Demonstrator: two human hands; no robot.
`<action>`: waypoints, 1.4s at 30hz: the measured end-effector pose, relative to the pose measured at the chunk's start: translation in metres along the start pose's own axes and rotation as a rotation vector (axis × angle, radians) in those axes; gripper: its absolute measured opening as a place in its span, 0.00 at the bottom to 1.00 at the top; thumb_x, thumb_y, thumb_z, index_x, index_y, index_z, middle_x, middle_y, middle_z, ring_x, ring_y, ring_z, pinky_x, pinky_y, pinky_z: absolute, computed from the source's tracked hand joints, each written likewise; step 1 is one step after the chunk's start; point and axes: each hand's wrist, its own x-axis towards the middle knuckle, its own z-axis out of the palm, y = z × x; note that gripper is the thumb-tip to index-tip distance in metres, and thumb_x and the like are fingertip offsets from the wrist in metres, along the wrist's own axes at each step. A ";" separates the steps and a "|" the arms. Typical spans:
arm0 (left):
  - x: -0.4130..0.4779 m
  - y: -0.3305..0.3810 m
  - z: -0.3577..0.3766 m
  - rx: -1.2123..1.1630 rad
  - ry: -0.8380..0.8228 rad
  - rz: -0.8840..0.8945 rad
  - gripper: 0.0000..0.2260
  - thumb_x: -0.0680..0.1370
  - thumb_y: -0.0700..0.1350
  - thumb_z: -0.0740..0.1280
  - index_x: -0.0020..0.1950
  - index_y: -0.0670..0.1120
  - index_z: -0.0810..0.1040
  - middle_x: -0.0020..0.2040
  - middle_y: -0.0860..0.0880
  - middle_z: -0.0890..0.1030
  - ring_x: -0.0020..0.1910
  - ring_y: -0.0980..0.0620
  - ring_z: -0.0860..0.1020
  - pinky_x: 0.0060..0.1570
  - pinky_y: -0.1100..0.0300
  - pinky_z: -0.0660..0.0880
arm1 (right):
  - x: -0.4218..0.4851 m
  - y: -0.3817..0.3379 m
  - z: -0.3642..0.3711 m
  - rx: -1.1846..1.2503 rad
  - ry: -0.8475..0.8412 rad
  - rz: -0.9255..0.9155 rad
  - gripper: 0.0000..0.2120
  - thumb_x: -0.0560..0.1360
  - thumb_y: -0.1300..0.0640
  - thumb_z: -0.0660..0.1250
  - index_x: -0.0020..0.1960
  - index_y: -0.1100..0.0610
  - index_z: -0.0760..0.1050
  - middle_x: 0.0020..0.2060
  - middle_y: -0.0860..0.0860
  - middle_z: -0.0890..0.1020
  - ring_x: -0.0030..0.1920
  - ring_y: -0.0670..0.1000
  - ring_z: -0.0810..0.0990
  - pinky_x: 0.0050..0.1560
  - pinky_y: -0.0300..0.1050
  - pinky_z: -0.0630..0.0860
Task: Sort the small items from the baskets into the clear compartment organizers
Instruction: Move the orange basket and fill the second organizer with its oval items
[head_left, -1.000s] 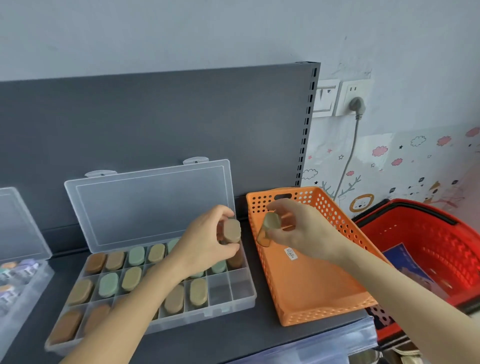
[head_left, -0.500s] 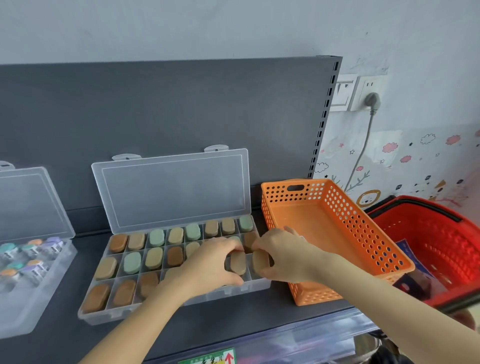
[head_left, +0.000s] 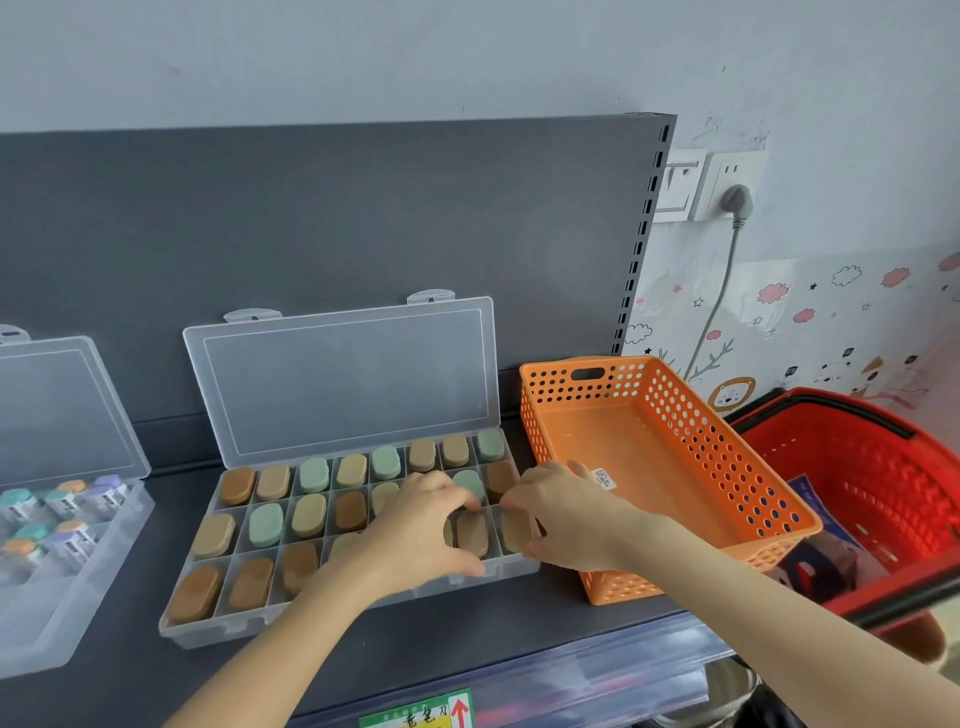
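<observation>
A clear compartment organizer (head_left: 208, 635) lies on the dark shelf with its lid raised, and oval tan, brown and green items (head_left: 265, 525) fill most cells. My left hand (head_left: 410, 535) curls over the front row, thumb and fingers pinching a brown oval item (head_left: 471, 534) that sits in a cell. My right hand (head_left: 563, 512) pinches another brown oval item (head_left: 514, 529) in the front right corner cell. The orange basket (head_left: 680, 431) right of the organizer holds no items.
A second clear organizer (head_left: 57, 613) with small capped bottles stands at the left, lid up. A red shopping basket (head_left: 883, 483) with packets sits at the right, past the shelf end. A grey back panel rises behind, and a wall socket with a plugged cable is beside it.
Both hands came down from above the orange basket to the organizer's front right cells, each carrying an oval item; the items now sit down inside the cells.
</observation>
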 end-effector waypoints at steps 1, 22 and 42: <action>0.000 0.000 0.000 -0.001 -0.001 -0.001 0.29 0.69 0.57 0.74 0.67 0.52 0.72 0.61 0.56 0.69 0.62 0.56 0.64 0.61 0.58 0.68 | -0.001 0.001 0.001 0.015 0.007 -0.006 0.15 0.75 0.54 0.65 0.61 0.52 0.74 0.54 0.49 0.74 0.62 0.53 0.68 0.70 0.63 0.57; 0.061 0.085 0.024 -0.350 0.167 -0.006 0.30 0.75 0.66 0.59 0.73 0.51 0.64 0.66 0.58 0.72 0.63 0.60 0.71 0.62 0.62 0.71 | -0.078 0.147 -0.027 0.345 0.459 0.639 0.23 0.76 0.56 0.66 0.70 0.58 0.68 0.65 0.56 0.74 0.60 0.55 0.76 0.54 0.44 0.73; 0.055 0.119 0.016 -0.457 0.583 -0.193 0.23 0.80 0.37 0.61 0.73 0.50 0.63 0.57 0.56 0.78 0.43 0.63 0.78 0.37 0.71 0.73 | -0.102 0.125 -0.059 0.715 0.746 0.495 0.17 0.78 0.63 0.57 0.62 0.51 0.75 0.49 0.43 0.82 0.50 0.47 0.81 0.51 0.49 0.77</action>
